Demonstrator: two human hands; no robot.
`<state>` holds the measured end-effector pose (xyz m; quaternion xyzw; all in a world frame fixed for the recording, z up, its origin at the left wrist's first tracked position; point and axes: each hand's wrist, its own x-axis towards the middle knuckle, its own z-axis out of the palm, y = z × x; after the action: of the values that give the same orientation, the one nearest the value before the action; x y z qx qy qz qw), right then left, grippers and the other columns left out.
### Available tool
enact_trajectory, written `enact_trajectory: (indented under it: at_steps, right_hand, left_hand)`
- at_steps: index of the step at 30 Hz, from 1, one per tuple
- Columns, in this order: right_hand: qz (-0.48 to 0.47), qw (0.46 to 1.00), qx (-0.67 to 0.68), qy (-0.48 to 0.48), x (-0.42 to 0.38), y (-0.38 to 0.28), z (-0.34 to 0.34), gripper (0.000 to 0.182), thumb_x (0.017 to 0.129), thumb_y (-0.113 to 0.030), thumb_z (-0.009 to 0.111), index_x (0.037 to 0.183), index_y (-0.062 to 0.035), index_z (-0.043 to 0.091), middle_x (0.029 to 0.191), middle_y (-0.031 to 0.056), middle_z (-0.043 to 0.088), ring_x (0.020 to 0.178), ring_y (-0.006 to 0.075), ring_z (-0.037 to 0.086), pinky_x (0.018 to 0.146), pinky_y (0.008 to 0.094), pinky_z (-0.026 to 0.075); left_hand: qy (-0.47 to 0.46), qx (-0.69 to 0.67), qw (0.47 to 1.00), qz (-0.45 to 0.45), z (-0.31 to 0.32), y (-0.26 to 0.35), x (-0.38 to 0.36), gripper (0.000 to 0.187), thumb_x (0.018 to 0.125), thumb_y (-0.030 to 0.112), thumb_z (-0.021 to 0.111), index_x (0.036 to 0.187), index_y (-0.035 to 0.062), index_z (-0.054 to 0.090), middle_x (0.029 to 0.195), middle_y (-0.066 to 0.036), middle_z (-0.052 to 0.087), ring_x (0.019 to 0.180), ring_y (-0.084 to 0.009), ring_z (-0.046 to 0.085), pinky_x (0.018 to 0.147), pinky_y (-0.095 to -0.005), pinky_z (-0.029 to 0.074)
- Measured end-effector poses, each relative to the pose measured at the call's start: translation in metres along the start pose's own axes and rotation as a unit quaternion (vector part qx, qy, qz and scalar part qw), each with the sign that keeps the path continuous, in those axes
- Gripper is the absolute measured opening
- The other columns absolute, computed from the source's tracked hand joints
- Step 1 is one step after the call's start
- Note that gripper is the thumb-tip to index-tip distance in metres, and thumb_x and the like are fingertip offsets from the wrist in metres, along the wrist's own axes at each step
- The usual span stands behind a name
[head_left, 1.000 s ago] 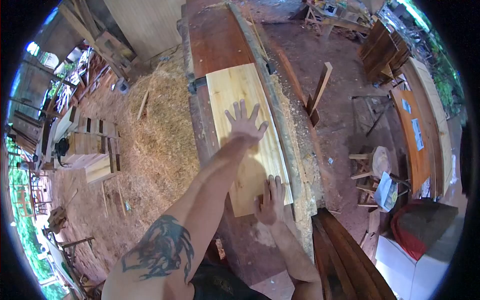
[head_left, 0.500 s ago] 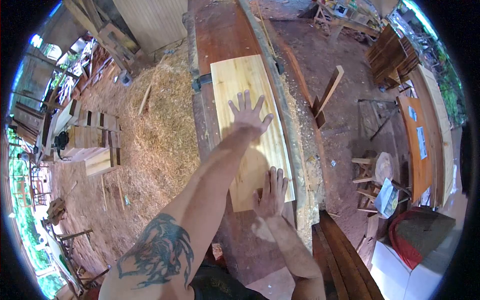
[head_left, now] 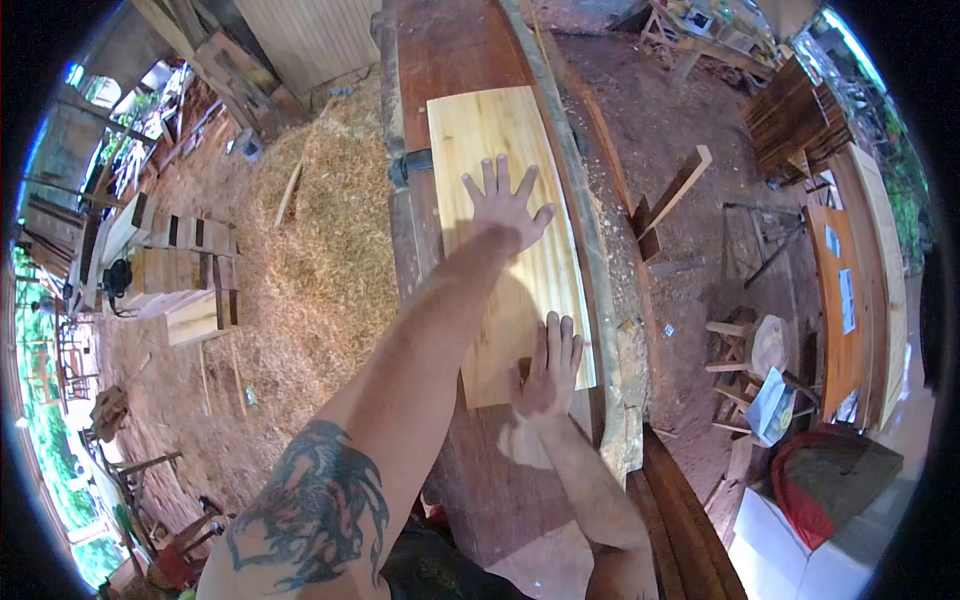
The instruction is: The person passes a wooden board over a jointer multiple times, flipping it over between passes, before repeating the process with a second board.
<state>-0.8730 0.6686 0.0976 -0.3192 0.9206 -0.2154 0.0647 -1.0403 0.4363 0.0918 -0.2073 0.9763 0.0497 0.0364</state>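
A pale yellow wooden panel (head_left: pixel 510 115) lies flat, lengthwise, on a long reddish-brown work surface (head_left: pixel 460 50). My left hand (head_left: pixel 508 210) rests palm down with spread fingers around the panel's middle, its tattooed arm stretched out in front of me. Closer to me, my right hand (head_left: pixel 550 370) lies on the panel's near end, fingers extended forward and thumb out to the left. Neither hand is wrapped around anything. At the work surface's left edge, a dark block-like fitting (head_left: pixel 412 165) sits beside the panel.
A raised, worn rail (head_left: pixel 570 190) runs along the panel's right side. Wood shavings (head_left: pixel 310 240) cover the ground at left, near stacked timber blocks (head_left: pixel 185 275). On the right are an upright wooden piece (head_left: pixel 675 190), small stools (head_left: pixel 765 345) and an orange-brown board (head_left: pixel 835 310).
The panel has slid a little forward, away from me, past the dark fitting. Both hands have travelled with it, still flat on top.
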Motion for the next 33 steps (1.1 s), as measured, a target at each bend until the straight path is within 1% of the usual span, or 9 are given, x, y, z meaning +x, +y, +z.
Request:
enact_trajectory:
  at_steps: [3, 6, 9, 12, 18, 21, 27, 30, 33]
  right_hand:
    - [-0.009, 1.0, -0.018, 0.008, 0.022, -0.002, 0.003, 0.082, 0.086, -0.03, 0.069, 0.153, 0.0096, 0.04, 0.164, 0.027, 0.031, 0.157, 0.0481, 0.021, 0.127, 0.0664, 0.017]
    - [-0.021, 0.999, -0.002, 0.036, 0.047, -0.002, 0.007, 0.081, 0.087, -0.029, 0.068, 0.153, 0.0085, 0.04, 0.164, 0.0276, 0.033, 0.156, 0.0483, 0.023, 0.126, 0.0664, 0.018]
    - [-0.009, 0.999, 0.0, 0.033, 0.075, -0.005, 0.01, 0.076, 0.089, -0.028, 0.067, 0.151, 0.0075, 0.043, 0.164, 0.0268, 0.034, 0.156, 0.0478, 0.024, 0.126, 0.0668, 0.018]
    - [-0.01, 0.998, -0.004, 0.062, 0.103, -0.006, 0.018, 0.072, 0.088, -0.027, 0.068, 0.149, 0.0048, 0.048, 0.162, 0.0259, 0.038, 0.155, 0.0485, 0.028, 0.125, 0.0677, 0.02]
    - [-0.023, 0.993, -0.018, 0.112, 0.165, -0.009, 0.032, 0.068, 0.089, -0.028, 0.068, 0.149, 0.0004, 0.051, 0.16, 0.0255, 0.043, 0.15, 0.0498, 0.036, 0.121, 0.069, 0.026]
    - [-0.027, 0.992, -0.048, 0.118, 0.187, -0.011, 0.035, 0.067, 0.09, -0.029, 0.066, 0.148, 0.0005, 0.052, 0.161, 0.0255, 0.043, 0.15, 0.0498, 0.037, 0.12, 0.0693, 0.027]
    - [-0.035, 0.986, -0.049, 0.154, 0.227, -0.014, 0.042, 0.062, 0.093, -0.034, 0.059, 0.144, 0.0016, 0.058, 0.156, 0.0271, 0.049, 0.146, 0.0512, 0.042, 0.118, 0.069, 0.031]
    - [-0.03, 0.985, -0.064, 0.156, 0.245, -0.017, 0.044, 0.061, 0.094, -0.035, 0.058, 0.141, 0.0021, 0.061, 0.153, 0.028, 0.053, 0.143, 0.0512, 0.045, 0.117, 0.0682, 0.032]
    - [-0.028, 0.984, -0.066, 0.163, 0.262, -0.018, 0.046, 0.061, 0.092, -0.034, 0.058, 0.14, 0.0025, 0.062, 0.151, 0.0285, 0.055, 0.143, 0.0508, 0.047, 0.117, 0.0675, 0.033]
  left_hand:
    - [0.001, -0.004, 1.0, 0.003, -0.003, -0.008, 0.019, 0.083, 0.102, 0.074, 0.03, 0.171, 0.0277, 0.02, 0.177, -0.022, 0.005, 0.162, -0.0449, 0.001, 0.123, -0.0736, -0.003]
    - [0.006, -0.003, 1.0, 0.005, -0.003, -0.018, 0.043, 0.084, 0.101, 0.076, 0.03, 0.171, 0.0289, 0.019, 0.177, -0.022, 0.005, 0.162, -0.0455, 0.0, 0.123, -0.0742, -0.003]
    - [0.021, -0.005, 1.0, 0.008, -0.003, -0.028, 0.069, 0.084, 0.101, 0.076, 0.031, 0.17, 0.0292, 0.02, 0.176, -0.023, 0.006, 0.162, -0.046, 0.001, 0.123, -0.0746, -0.003]
    - [0.032, -0.006, 0.999, 0.009, -0.001, -0.038, 0.095, 0.084, 0.101, 0.076, 0.031, 0.17, 0.0289, 0.021, 0.176, -0.023, 0.006, 0.162, -0.0463, 0.002, 0.123, -0.0752, -0.003]
    - [0.052, -0.013, 0.998, 0.018, -0.002, -0.06, 0.153, 0.085, 0.1, 0.077, 0.032, 0.169, 0.027, 0.024, 0.176, -0.024, 0.008, 0.162, -0.047, 0.003, 0.122, -0.0763, -0.002]
    - [0.049, -0.019, 0.998, 0.022, -0.006, -0.067, 0.171, 0.086, 0.1, 0.076, 0.032, 0.169, 0.026, 0.025, 0.175, -0.025, 0.01, 0.161, -0.0475, 0.005, 0.122, -0.0762, -0.002]
    - [0.074, -0.026, 0.997, 0.026, -0.007, -0.081, 0.205, 0.085, 0.101, 0.076, 0.033, 0.169, 0.0255, 0.027, 0.174, -0.026, 0.013, 0.161, -0.0487, 0.006, 0.121, -0.0768, 0.001]
    - [0.074, -0.011, 0.997, 0.027, -0.01, -0.086, 0.221, 0.084, 0.101, 0.075, 0.033, 0.169, 0.0257, 0.027, 0.174, -0.026, 0.013, 0.16, -0.0493, 0.007, 0.121, -0.0773, 0.003]
    - [0.053, -0.028, 0.998, 0.028, -0.019, -0.093, 0.236, 0.083, 0.101, 0.075, 0.033, 0.168, 0.0258, 0.031, 0.175, -0.024, 0.012, 0.161, -0.0475, 0.005, 0.12, -0.0784, 0.001]
